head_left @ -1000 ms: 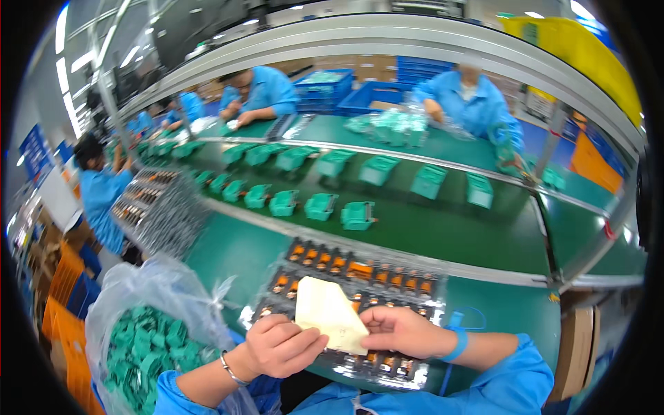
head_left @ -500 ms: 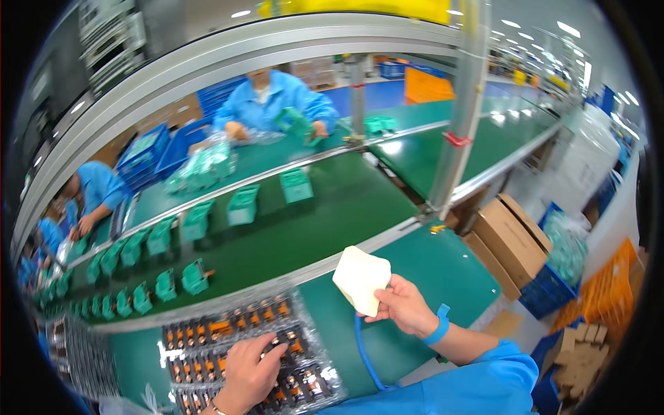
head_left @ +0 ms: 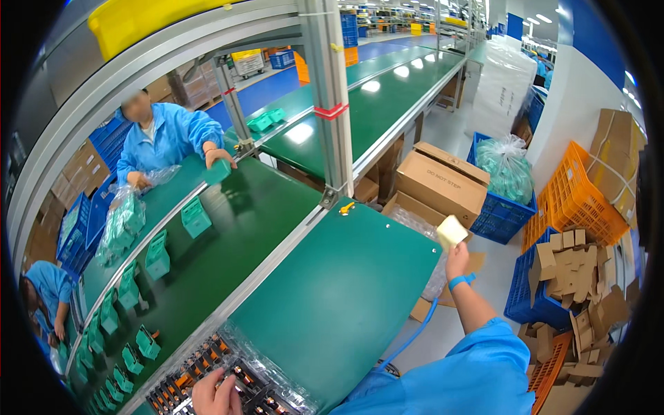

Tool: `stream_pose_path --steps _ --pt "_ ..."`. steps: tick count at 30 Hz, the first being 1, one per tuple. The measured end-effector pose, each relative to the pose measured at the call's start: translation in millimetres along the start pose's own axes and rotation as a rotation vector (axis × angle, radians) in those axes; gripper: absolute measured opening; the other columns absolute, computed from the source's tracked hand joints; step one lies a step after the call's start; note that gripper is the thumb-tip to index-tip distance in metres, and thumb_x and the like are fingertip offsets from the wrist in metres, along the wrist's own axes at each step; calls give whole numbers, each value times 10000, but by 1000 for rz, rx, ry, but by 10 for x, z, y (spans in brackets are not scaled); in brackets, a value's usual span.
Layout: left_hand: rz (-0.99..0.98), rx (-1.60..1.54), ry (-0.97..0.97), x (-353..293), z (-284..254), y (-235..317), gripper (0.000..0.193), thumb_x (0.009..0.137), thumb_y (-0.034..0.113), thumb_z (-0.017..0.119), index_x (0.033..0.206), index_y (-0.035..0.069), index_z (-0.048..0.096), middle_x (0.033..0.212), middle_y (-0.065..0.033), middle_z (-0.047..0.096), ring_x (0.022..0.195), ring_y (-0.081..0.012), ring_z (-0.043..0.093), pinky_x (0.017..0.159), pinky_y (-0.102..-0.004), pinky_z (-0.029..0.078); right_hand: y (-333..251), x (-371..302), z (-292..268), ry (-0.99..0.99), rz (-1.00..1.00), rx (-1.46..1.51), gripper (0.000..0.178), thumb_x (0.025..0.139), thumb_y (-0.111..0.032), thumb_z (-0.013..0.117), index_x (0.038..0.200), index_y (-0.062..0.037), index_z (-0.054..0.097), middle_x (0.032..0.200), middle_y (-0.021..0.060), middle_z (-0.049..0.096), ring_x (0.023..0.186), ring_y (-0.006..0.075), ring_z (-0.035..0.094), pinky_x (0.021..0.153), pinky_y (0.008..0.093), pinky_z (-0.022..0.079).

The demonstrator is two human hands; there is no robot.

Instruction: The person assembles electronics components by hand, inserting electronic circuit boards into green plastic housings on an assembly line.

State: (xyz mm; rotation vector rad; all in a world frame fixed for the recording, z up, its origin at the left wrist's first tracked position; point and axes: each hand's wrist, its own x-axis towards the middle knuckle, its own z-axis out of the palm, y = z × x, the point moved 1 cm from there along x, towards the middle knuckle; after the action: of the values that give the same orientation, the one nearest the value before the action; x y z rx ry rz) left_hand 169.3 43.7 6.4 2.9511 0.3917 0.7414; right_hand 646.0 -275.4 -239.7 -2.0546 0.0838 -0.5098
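Note:
My right hand [head_left: 456,261] is stretched out past the right edge of the green table, closed on a pale yellow sheet [head_left: 452,232] that looks folded or stacked. A blue wrist strap [head_left: 460,280] with a coiled blue cord [head_left: 425,321] circles that wrist. At the lower edge, my left hand [head_left: 216,395] rests over a clear plastic tray [head_left: 299,400] of black and orange components [head_left: 185,382]. Its fingers look extended and slightly apart, touching the parts, with nothing visibly held; the picture's edge cuts off the rest of the hand.
Green plastic housings [head_left: 158,254] stand in rows on the conveyor [head_left: 238,228] to the left. Across it, a co-worker [head_left: 162,138] handles a green piece. A metal post [head_left: 328,104] rises beyond the table [head_left: 339,277]. An open carton [head_left: 443,181] and blue crate [head_left: 494,211] stand at right.
My view has turned to the right. My right hand has carried the pale yellow sheet from above the table out past its right edge. The left hand remains at the component tray.

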Motion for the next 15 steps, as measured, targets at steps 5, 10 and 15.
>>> stream_pose_path --steps 5,10,15 --pt "-61 94 -34 -77 -97 -32 219 805 -11 637 1022 18 623 1050 -172 623 961 -337 594 821 -397 476 439 -237 106 -210 194 -537 164 841 -159 542 946 -64 624 908 219 643 867 404 611 743 489 479" --pt "-128 160 -85 -231 -174 -136 239 825 -22 618 1062 3 599 1122 -186 588 1011 -349 575 819 -402 491 765 -185 501 -287 186 -560 222 850 -143 521 1048 -90 606 916 234 641 881 406 612 769 489 478" --pt "-219 127 -89 -473 -136 -299 234 842 8 617 1076 8 598 1146 -184 573 1011 -338 577 817 -388 495 1623 -166 850 -163 2 -376 325 844 -120 515 1166 -91 551 984 264 623 933 419 600 817 472 475"
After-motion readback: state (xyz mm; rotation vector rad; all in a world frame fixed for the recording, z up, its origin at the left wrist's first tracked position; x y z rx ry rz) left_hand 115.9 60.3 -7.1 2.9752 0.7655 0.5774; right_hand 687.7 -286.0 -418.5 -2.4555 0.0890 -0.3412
